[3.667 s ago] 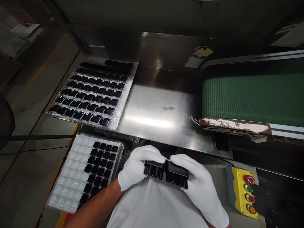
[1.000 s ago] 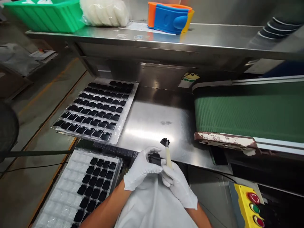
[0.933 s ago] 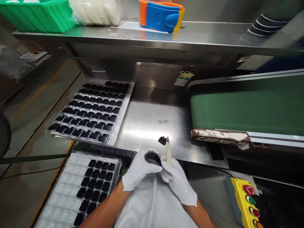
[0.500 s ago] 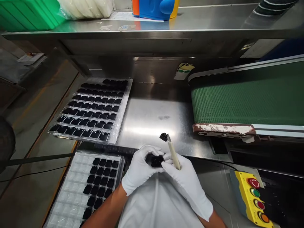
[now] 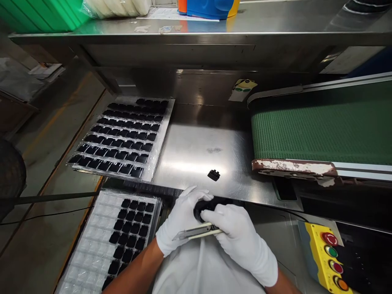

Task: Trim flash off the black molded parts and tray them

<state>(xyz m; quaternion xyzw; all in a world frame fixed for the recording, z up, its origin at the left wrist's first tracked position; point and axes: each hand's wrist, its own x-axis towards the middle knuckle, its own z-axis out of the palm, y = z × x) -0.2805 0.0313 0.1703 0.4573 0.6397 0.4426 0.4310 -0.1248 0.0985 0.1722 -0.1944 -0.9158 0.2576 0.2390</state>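
Observation:
Both hands wear white gloves and meet close to the body at the bench's front edge. My left hand (image 5: 180,220) is curled around a small black part (image 5: 200,209), mostly covered by the fingers. In my right hand (image 5: 241,237) is a pale-handled cutter-like tool (image 5: 200,232), its metal end pointing left across the left palm; the right fingertips touch the black part. Another small black piece (image 5: 213,175) lies on the steel bench (image 5: 190,143), just beyond the hands.
At the left are a tray of black parts (image 5: 155,157) and a lower, partly filled tray (image 5: 88,228). A green conveyor belt (image 5: 324,122) stands right, above a yellow button box (image 5: 324,257). A steel shelf (image 5: 269,24) crosses the back.
The tool in my right hand has swung from pointing up and away to lying leftward over my left palm. My right fingers have closed in over the black part. The view has shifted slightly.

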